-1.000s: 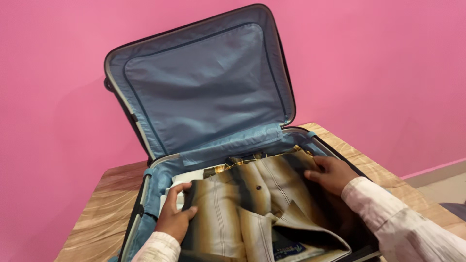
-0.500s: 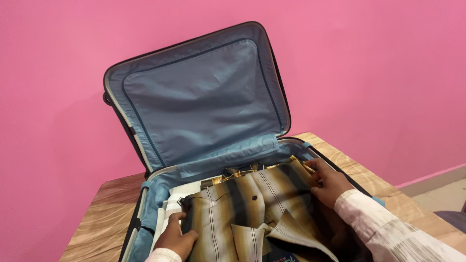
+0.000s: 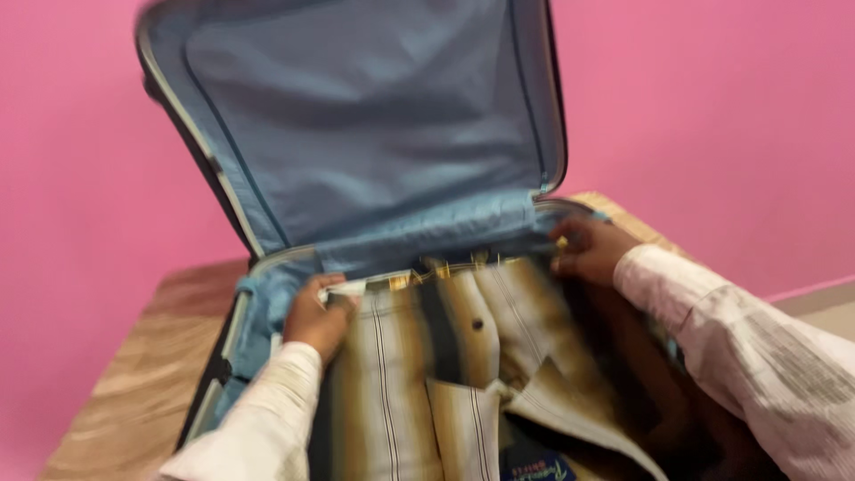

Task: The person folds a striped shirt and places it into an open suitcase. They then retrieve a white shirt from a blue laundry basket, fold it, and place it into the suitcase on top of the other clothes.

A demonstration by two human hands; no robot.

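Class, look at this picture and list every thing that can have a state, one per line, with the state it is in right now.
Suitcase: open, standing on the wooden table.
Suitcase lid: raised, blue lining showing.
Striped shirt: folded, lying inside the suitcase, collar towards the camera.
Left hand: gripping the shirt's far left corner.
Right hand: on the shirt's far right edge; blurred, so the grip is unclear.

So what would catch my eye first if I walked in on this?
Probably the bright pink wall behind everything, and against it the open suitcase on the wooden table, its blue-lined lid propped upright. Inside lies a brown-and-cream striped shirt, with the left hand and right hand pressing its far corners.
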